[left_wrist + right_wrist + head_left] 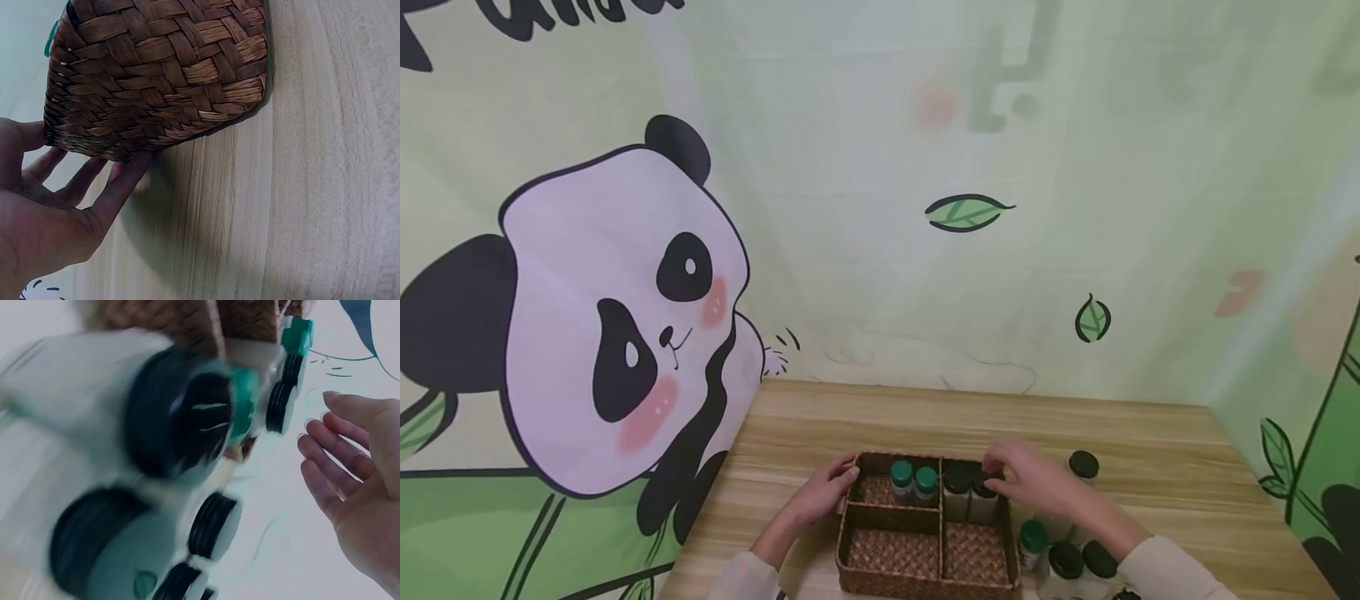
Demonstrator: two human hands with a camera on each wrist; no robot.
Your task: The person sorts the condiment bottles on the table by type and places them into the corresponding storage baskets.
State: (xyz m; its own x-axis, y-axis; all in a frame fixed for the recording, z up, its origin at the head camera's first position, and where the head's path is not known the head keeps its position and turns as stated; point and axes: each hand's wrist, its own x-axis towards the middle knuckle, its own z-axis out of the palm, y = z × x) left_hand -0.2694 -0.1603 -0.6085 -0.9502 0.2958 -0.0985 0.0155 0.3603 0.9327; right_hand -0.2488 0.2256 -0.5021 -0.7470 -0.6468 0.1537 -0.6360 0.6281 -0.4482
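A brown woven basket (889, 521) with dividers stands on the table. My left hand (822, 492) holds its back left corner; in the left wrist view, the thumb and fingers of that hand (56, 206) lie against the weave (162, 75). Two green-lidded jars (914, 483) stand in the back left compartment, and two black-lidded jars (970, 498) in the back right one. Over these black lids is my right hand (1037, 482). The right wrist view shows this hand (356, 462) with loosely bent fingers, nothing between them, apart from the black lids (281, 403).
Right of the basket stand more jars: a green-lidded one (1033, 537) and several with black lids (1065, 560). Another black-lidded jar (1083, 465) is farther back. Behind the wooden table (880, 417) hangs a pale green backdrop (850, 250) with a printed panda.
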